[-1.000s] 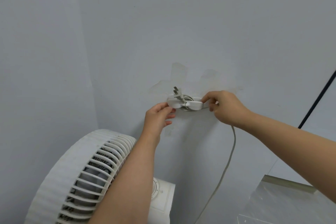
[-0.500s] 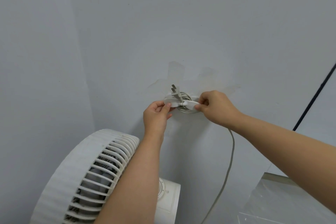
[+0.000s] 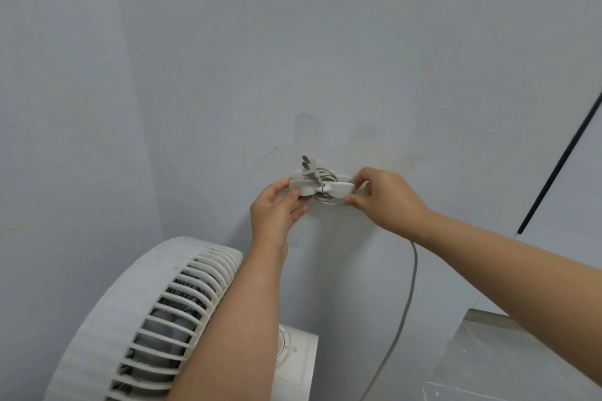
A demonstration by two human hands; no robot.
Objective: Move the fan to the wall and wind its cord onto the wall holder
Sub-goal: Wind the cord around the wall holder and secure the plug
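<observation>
The left hand (image 3: 277, 208) pinches the left wing of the white wall holder (image 3: 339, 187) between thumb and curled fingers. The right hand (image 3: 387, 198) pinches the right wing the same way, its fingertips closed on the end of the wing. The cord (image 3: 413, 277) is coiled in several loops behind the wings, against the wall (image 3: 325, 42). The plug (image 3: 308, 169) sticks up and to the left from the middle of the holder, prongs uppermost. From under the right hand the loose part of the cord hangs down the wall in a long curve. The white fan (image 3: 146, 319) stands below the left arm, near the corner, its grille tilted upward and its square base (image 3: 301, 358) just beside the wall. Discoloured patches (image 3: 308, 128) mark the paint above the holder. A clear box (image 3: 508, 361) sits at the lower right, and a thin black strip (image 3: 560, 159) runs slantwise above it.
</observation>
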